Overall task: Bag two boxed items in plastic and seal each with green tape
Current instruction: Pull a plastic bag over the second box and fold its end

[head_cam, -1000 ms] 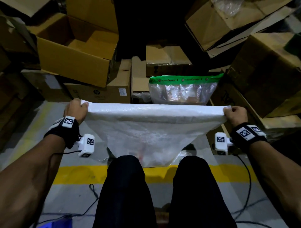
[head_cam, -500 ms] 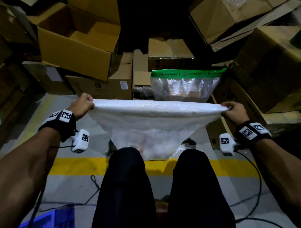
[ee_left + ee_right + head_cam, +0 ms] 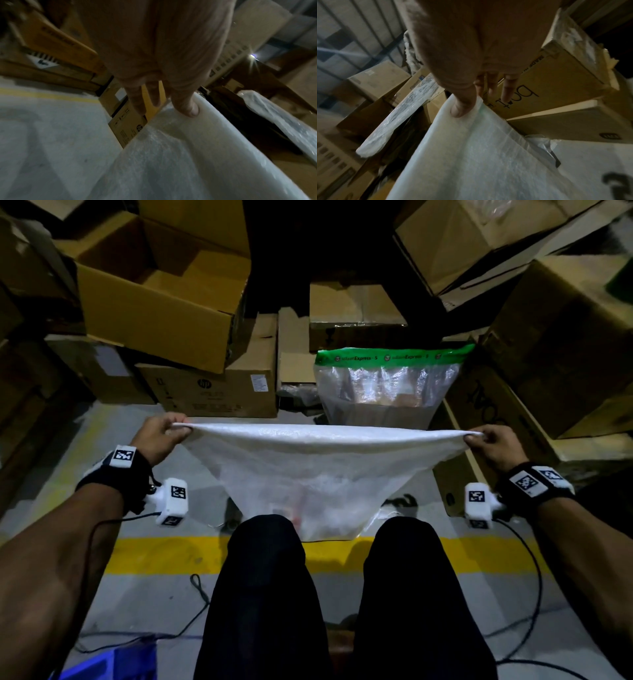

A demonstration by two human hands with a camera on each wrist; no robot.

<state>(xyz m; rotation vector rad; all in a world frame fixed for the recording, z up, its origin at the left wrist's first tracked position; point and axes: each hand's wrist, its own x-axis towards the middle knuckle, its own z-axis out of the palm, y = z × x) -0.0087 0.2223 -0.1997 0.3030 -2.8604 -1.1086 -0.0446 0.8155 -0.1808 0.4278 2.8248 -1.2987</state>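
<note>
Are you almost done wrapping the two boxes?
About halfway. One clear bag behind already has a green tape strip across its top, so that one looks finished. The left hand and right hand are stretching the top of the second bag, which shows no tape yet. Taping it is what's left.

I see a white plastic bag (image 3: 318, 470) stretched taut, box faint inside; behind it, a clear bag (image 3: 387, 388) sealed with green tape (image 3: 394, 357)

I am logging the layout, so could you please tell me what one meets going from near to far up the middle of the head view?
Person's knees → yellow floor line → white plastic bag stretched between left hand and right hand → clear bag sealed with green tape → cardboard box.
</note>
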